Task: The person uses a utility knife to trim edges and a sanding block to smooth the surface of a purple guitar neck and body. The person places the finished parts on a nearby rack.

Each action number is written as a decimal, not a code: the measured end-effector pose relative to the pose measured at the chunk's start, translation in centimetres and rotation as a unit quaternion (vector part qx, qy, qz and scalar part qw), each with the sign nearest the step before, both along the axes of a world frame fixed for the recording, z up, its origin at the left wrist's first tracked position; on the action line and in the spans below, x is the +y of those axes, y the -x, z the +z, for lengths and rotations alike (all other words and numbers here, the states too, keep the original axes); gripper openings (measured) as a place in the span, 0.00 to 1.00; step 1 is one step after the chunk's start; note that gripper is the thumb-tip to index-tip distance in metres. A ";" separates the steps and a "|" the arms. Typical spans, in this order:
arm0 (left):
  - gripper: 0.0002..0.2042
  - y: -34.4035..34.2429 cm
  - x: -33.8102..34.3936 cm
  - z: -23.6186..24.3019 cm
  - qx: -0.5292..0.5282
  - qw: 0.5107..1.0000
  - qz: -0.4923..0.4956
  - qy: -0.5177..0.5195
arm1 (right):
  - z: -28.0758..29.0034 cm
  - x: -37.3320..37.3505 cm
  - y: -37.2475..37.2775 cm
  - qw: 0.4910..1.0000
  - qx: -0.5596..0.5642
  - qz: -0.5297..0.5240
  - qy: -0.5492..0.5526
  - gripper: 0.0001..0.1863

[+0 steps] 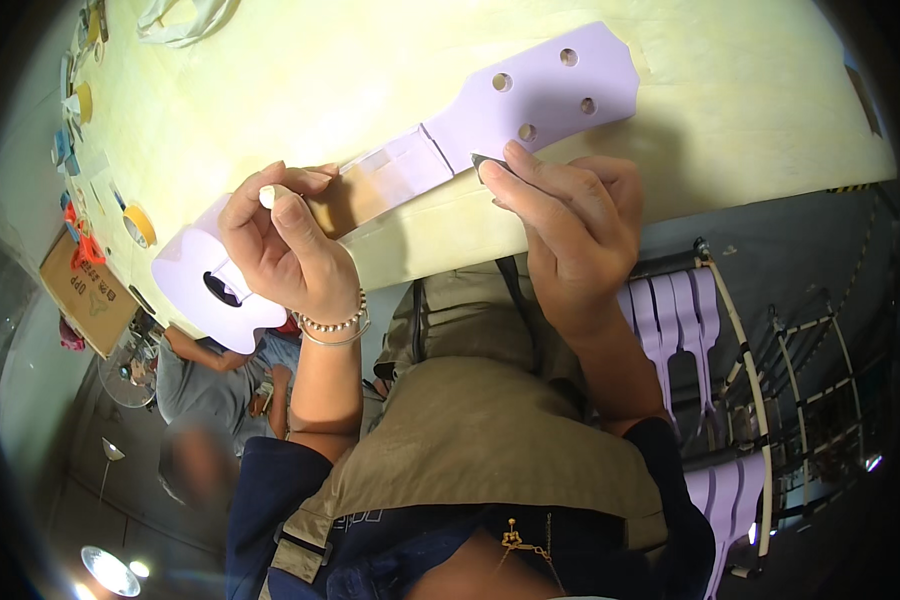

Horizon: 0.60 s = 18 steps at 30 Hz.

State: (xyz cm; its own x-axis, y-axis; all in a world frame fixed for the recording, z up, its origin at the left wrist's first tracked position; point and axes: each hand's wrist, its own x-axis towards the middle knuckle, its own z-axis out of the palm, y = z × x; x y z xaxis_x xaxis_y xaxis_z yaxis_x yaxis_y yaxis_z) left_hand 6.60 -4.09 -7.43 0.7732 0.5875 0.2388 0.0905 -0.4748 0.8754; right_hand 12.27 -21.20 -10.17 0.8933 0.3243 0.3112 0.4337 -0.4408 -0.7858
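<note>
A lilac ukulele-like instrument lies along the worktable edge, its four-holed headstock at upper right and its body at lower left. A pale strip and a tan patch show along the neck. My left hand is closed at the neck's body end, with a small white piece at its fingertips; whether it is held or stuck on, I cannot tell. My right hand pinches a small dark object against the neck's lower edge, just below the headstock, its shape mostly hidden by fingers.
Tape rolls, red-handled scissors and small items line the table's left side, near a cardboard box. A seated co-worker is at lower left. Racks holding lilac necks stand at my right. A white bundle lies at the back.
</note>
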 end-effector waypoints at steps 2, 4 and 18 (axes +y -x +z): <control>0.12 0.0 -0.1 0.0 0.003 1.000 0.006 0.001 | 0.5 0.1 0.1 1.000 0.012 -0.001 0.015 0.15; 0.12 0.0 0.0 -0.1 0.004 1.000 0.006 0.000 | 0.6 0.1 0.1 1.000 0.013 -0.003 0.024 0.15; 0.12 1.4 -2.1 4.1 0.127 0.985 -0.089 0.079 | 6.0 -0.3 -0.4 0.840 0.427 0.023 -0.335 0.06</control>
State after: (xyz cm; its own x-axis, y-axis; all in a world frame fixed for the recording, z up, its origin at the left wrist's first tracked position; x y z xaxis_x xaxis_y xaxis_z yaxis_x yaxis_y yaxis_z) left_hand 5.24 -6.18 -3.34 0.8903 0.4514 -0.0591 0.2440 -0.3636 0.8990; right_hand 12.68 -21.50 -4.14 0.8752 0.3713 -0.3100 -0.4090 0.2260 -0.8841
